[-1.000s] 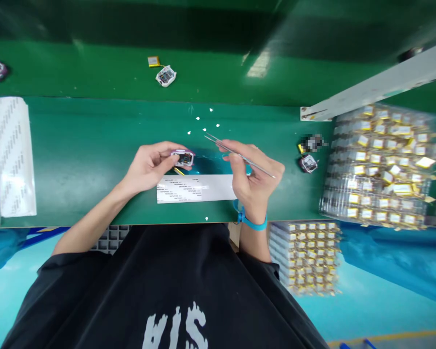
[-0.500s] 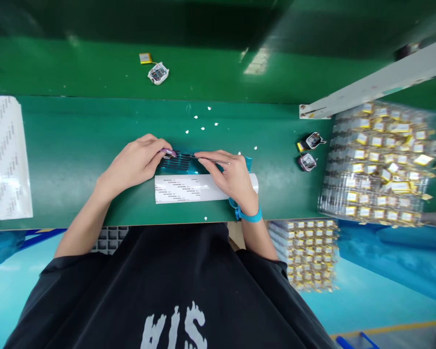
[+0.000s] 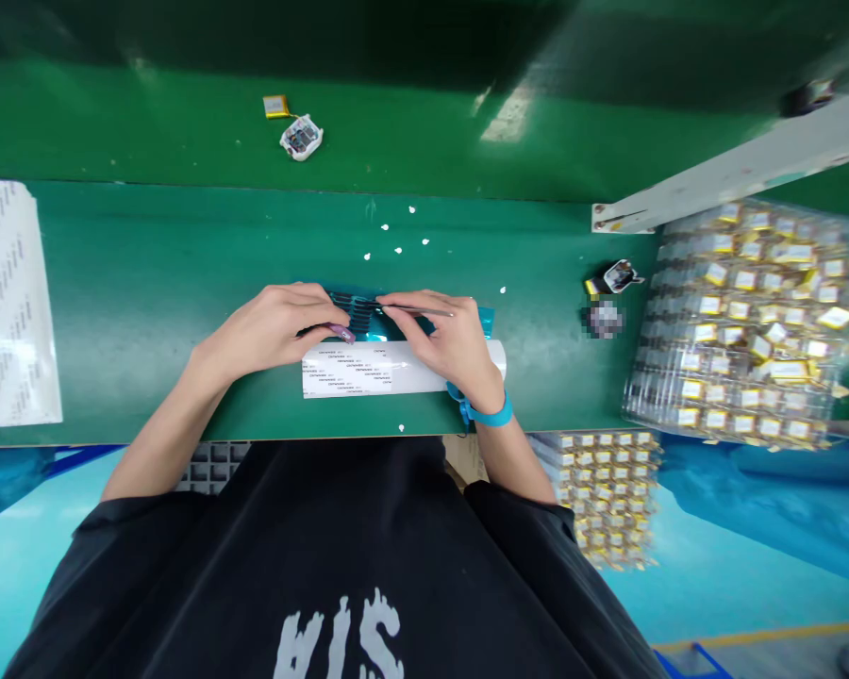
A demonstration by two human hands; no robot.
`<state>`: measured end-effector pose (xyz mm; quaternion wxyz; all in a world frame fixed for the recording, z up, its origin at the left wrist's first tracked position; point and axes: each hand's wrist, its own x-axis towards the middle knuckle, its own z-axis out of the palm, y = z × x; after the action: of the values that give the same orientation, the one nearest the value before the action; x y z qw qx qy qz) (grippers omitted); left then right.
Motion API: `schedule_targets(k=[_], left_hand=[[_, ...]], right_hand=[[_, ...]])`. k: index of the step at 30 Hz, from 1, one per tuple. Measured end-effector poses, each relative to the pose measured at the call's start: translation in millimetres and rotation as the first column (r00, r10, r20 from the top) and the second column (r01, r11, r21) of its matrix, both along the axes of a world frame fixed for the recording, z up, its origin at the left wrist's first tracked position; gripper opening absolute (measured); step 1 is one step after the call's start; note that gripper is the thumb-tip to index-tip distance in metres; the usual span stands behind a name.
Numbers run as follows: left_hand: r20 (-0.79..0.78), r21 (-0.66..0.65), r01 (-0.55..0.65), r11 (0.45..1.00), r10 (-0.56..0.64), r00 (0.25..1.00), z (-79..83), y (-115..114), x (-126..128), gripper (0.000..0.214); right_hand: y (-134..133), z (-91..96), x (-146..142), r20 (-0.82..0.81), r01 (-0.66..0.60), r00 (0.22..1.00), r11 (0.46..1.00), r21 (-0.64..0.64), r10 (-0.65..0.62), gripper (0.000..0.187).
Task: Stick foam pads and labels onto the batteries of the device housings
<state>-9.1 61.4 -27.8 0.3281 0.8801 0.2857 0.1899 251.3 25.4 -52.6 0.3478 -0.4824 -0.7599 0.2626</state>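
Observation:
My left hand (image 3: 283,322) is closed on a small purple casing (image 3: 341,332), which lies at the fingertips and is mostly covered by them. In my right hand (image 3: 447,338) is a pair of thin metal tweezers (image 3: 424,311), pinched between thumb and fingers with the tips pointing left. The tips are over a blue film sheet (image 3: 357,309) carrying rows of black strips. Whether they grip a strip is too small to tell. Below the film lies a white printed backing sheet (image 3: 346,370), partly under my right hand. A blue wrist strap (image 3: 491,411) circles my right wrist.
Small white tabs (image 3: 398,251) are scattered on the green table (image 3: 184,245). An open white casing (image 3: 301,138) with a yellow battery (image 3: 275,107) sits at the back. On the right are another open casing (image 3: 619,276) and stacked clear trays of batteries (image 3: 742,330). White sheets (image 3: 18,302) lie left.
My left hand has moved slightly down and right with the purple casing, which now hangs lower beside the film. The right hand has kept nearly the same place with the tweezers.

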Motion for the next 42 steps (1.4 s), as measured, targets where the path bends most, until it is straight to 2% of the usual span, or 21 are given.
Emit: schedule_targets(k=[11, 18, 22, 25, 27, 28, 29, 31, 32, 33, 35, 37, 39, 42], left_hand=[[-0.111, 0.044, 0.036, 0.998, -0.031, 0.993, -15.6, -1, 9, 0.024], [-0.152, 0.179, 0.057, 0.982, -0.030, 0.988, -16.9, -2, 13, 0.024], [-0.180, 0.213, 0.083, 0.973, -0.045, 0.983, -17.5, -1, 13, 0.028], [-0.094, 0.151, 0.090, 0.984, -0.076, 0.993, -12.9, -3, 13, 0.026], [0.111, 0.022, 0.056, 0.998, -0.059, 0.992, -6.0, -8, 13, 0.020], [0.262, -0.092, 0.019, 0.996, 0.005, 0.965, -2.1, -11, 14, 0.016], [0.414, -0.233, -0.018, 0.972, 0.116, 0.903, 1.6, -13, 15, 0.012], [0.588, -0.518, -0.060, 0.853, 0.406, 0.699, 6.8, -14, 16, 0.014], [0.585, -0.633, -0.069, 0.771, 0.535, 0.610, 7.7, -12, 17, 0.017], [0.541, -0.724, -0.076, 0.685, 0.634, 0.553, 7.7, -10, 17, 0.017], [0.397, -0.852, -0.103, 0.513, 0.763, 0.510, 5.5, -3, 17, 0.011], [0.276, -0.916, -0.124, 0.382, 0.822, 0.498, 2.7, 2, 17, 0.012], [0.234, -0.929, -0.143, 0.340, 0.843, 0.484, 0.8, 4, 20, 0.013], [0.229, -0.910, -0.214, 0.354, 0.863, 0.451, -1.2, 2, 24, 0.012]], right_hand=[[-2, -6.2, 0, -0.043, -0.009, 0.999, 0.998, 0.055, 0.011, 0.019], [-15, -19.4, -4, 0.228, -0.071, 0.974, 0.958, 0.278, 0.006, 0.036], [-12, -3.8, -3, 0.302, -0.036, 0.949, 0.917, 0.397, -0.093, 0.037], [-2, 17.7, -1, 0.240, 0.025, 0.955, 0.855, 0.517, -0.174, 0.034], [5, 29.5, -3, 0.155, 0.031, 0.975, 0.782, 0.622, -0.162, 0.037], [8, 33.2, -5, 0.114, 0.042, 0.981, 0.742, 0.669, -0.158, 0.037], [9, 35.3, -7, 0.080, 0.058, 0.984, 0.708, 0.704, -0.160, 0.037], [12, 34.7, -11, 0.029, 0.089, 0.986, 0.668, 0.738, -0.164, 0.036], [12, 32.7, -13, 0.014, 0.098, 0.987, 0.667, 0.739, -0.160, 0.035], [12, 30.2, -15, 0.014, 0.092, 0.989, 0.677, 0.731, -0.150, 0.036], [11, 25.2, -17, 0.030, 0.066, 0.992, 0.705, 0.706, -0.123, 0.036], [8, 21.7, -19, 0.051, 0.027, 0.995, 0.727, 0.686, -0.084, 0.038], [5, 20.0, -20, 0.077, -0.034, 0.997, 0.745, 0.667, -0.024, 0.042], [1, 18.9, -21, 0.149, -0.129, 0.988, 0.757, 0.641, 0.042, 0.045]])
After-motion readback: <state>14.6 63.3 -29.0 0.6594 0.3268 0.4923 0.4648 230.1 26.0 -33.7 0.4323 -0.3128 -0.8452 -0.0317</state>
